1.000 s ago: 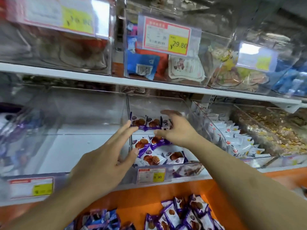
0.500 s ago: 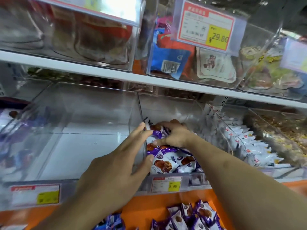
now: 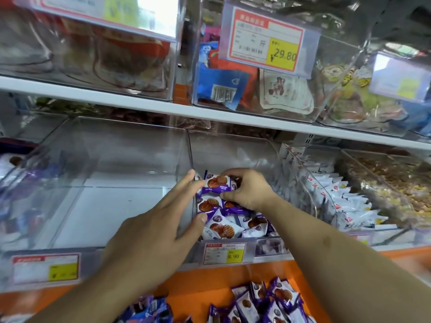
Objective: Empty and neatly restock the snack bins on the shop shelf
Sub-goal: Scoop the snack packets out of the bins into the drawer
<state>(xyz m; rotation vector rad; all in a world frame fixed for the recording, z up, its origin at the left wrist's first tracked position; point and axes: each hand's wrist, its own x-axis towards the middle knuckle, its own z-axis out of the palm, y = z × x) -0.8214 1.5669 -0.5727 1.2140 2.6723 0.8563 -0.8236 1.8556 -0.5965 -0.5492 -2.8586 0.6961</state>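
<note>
While both hands work in the middle clear bin (image 3: 233, 150), stock reads as follows.

Item 1: purple-and-white waffle snack packs (image 3: 229, 220), lying in rows on bin floor, approx. front half filled; back of bin bare. One top pack (image 3: 217, 184) sits at rear of the rows, raised above the others.

R hand (image 3: 247, 191): fingers curled over the top pack's right end, thumb under its lower edge, i.e. pinching it. Forearm enters from lower right.

L hand (image 3: 154, 231): fingers straight, spread a little, not gripping; fingertips (image 3: 191, 174) touch the left end of same pack, just at the bin's left wall. Thumb lies by a lower pack near the front.

Item 2: wide clear bin (image 3: 105, 183) to the left, floor bare where visible; yellow price tag (image 3: 45, 268) on its front, text blurred.

Item 3: price tag (image 3: 225, 252) on middle bin front, reads 9.90.

Item 4: bin of white packs (image 3: 345, 199) just to the right, then a bin of yellowish loose snacks (image 3: 396, 183), detail blurred.

Item 5: upper shelf (image 3: 140, 103), white edge, carrying clear bins w/ mixed packets; tag (image 3: 265, 38) there reads 29.80.

Item 6: orange ledge (image 3: 198, 283) below, w/ more purple packs (image 3: 263, 301) heaped loose on it.
</note>
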